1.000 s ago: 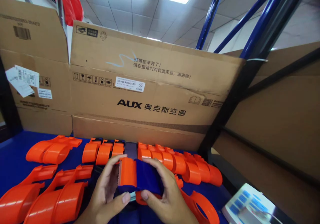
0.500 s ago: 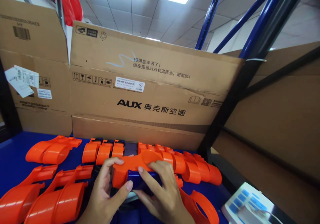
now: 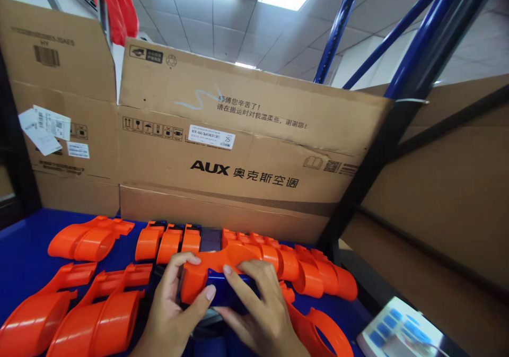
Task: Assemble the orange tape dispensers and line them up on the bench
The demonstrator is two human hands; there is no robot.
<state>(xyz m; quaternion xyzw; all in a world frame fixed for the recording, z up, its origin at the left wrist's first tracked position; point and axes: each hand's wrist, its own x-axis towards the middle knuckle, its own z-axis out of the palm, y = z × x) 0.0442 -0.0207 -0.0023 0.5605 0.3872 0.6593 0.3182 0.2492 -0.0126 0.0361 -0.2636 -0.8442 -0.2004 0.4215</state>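
Between my two hands is an orange plastic part [image 3: 222, 259] with a dark blue piece [image 3: 226, 288] set against its near side. My left hand [image 3: 175, 298] grips the left end, fingers on top and thumb against the blue piece's edge. From the right, my right hand [image 3: 258, 298] closes around the other end, a fingertip pressed where orange and blue meet. The underside of the held part is hidden by my hands. Just behind it stand orange parts with dark inserts [image 3: 170, 243] and a grey-purple block [image 3: 210, 238].
More orange curved parts lie on the blue surface [image 3: 24, 235], including pairs at left [image 3: 95, 314], a row at right [image 3: 310, 272] and a ring-like one [image 3: 330, 330]. A white device with blue keys [image 3: 401, 328] sits at lower right. Cardboard [image 3: 238, 198] and a dark post [image 3: 350, 198] stand behind.
The whole view has shifted slightly, with the scene now a little farther right and lower. Both hands keep their hold on the orange part, with hardly any change in grip.
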